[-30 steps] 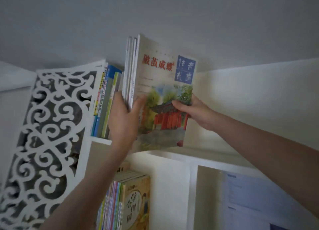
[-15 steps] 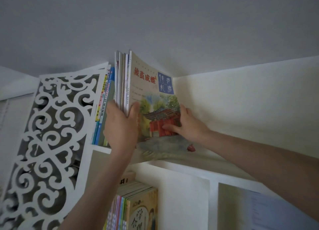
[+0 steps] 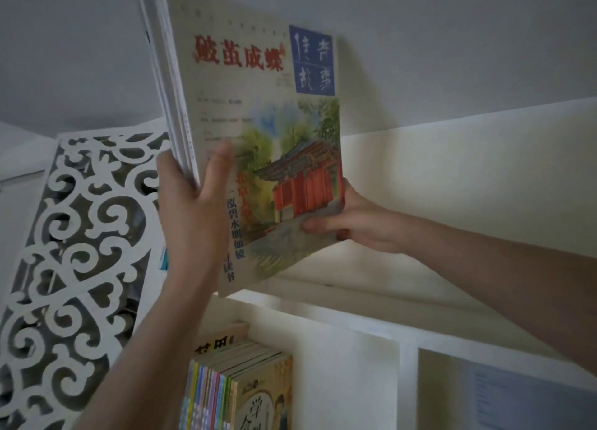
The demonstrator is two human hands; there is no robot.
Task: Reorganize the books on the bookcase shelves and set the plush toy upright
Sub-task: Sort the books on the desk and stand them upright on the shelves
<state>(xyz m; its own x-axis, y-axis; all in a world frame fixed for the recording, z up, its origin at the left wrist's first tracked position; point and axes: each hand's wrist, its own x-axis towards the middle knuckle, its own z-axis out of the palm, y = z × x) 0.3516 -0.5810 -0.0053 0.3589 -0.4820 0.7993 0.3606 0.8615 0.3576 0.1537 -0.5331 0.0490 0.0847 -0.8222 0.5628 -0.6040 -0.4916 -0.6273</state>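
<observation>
Head view: the stack of thin books (image 3: 258,122) stands higher and nearer than half a second ago, tilted, its lower corner over the top shelf (image 3: 371,303) edge; left hand (image 3: 190,210) grips the spine side; right hand (image 3: 365,226) pinches the lower corner; judged: stack being pulled out for reshelving; plush toy unseen.

Plain grey wall (image 3: 452,42) above, white scroll-cut panel (image 3: 80,232) at left, pale blue printed sheet (image 3: 517,397) lower right.

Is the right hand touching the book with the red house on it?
Touching. Head view: the right hand pinches the lower corner of the book, thumb on its cover.
</observation>
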